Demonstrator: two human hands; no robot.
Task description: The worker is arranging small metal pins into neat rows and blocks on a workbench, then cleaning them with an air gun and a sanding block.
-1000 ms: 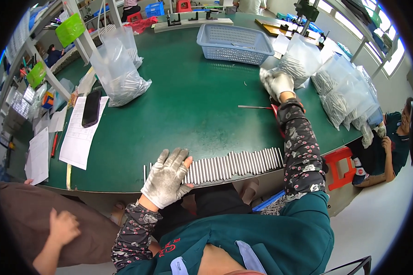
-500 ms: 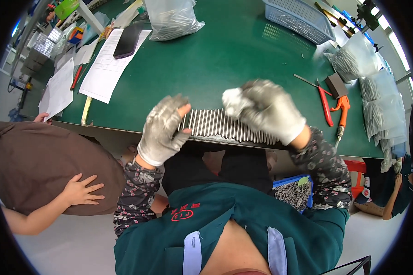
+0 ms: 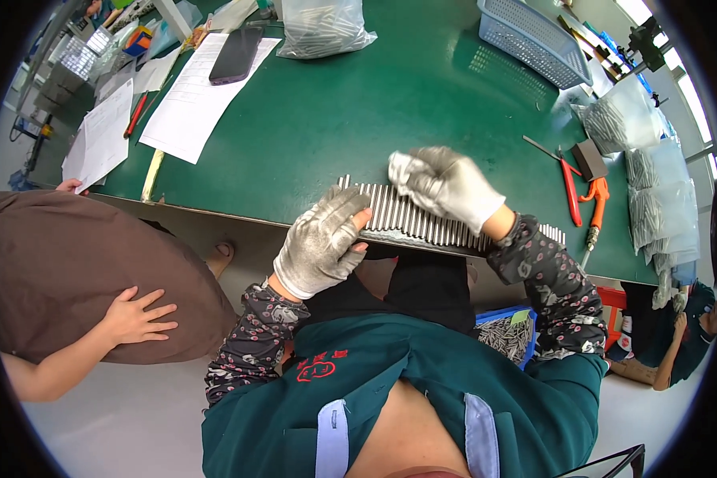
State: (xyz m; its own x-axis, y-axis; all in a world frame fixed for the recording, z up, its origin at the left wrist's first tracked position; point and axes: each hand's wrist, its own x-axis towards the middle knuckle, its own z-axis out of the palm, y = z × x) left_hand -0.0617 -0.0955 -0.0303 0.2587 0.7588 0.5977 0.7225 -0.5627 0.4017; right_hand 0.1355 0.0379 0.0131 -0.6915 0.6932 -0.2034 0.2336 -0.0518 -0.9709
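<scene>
A worker's gloved right hand (image 3: pixel 454 189), out at the 2 o'clock side by the bagged stock a second earlier, now hangs over a row of metal rods (image 3: pixel 410 219), its fingers gathered on what looks like a white wad (image 3: pixel 405 169), perhaps cloth, so that both hands now share the same row. The rods lie side by side along the near edge of the worktop (image 3: pixel 406 95), with the gloved left hand (image 3: pixel 323 245), raised clear half a second ago, back against their 9 o'clock end; its fingers are extended with the thumb apart, nothing seen clamped between them, though its underside is hidden. Whether the wad touches the rods cannot be told. The left hand covers the rods at its end, and the right hand and patterned sleeve (image 3: pixel 554 279) block part of the row toward 3 o'clock, where more rod tips show past the arm. From the row, red-handled pliers (image 3: pixel 570 193), a dark block (image 3: pixel 589 160) and an orange air gun (image 3: pixel 597 197) sit between 2 and 3 o'clock, with clear bags of rods (image 3: pixel 653 199) beyond them. A blue basket (image 3: pixel 534 48) stands at 1 o'clock, another filled bag (image 3: pixel 320 30) at 11, and a phone (image 3: pixel 237 54) on printed paper (image 3: pixel 191 111) at 10; below the edge, a blue bin (image 3: pixel 531 341) of small metal parts rests at 5 o'clock, while a bystander's hand (image 3: pixel 139 316) spreads on brown cloth near 8 o'clock, clear of the rods
</scene>
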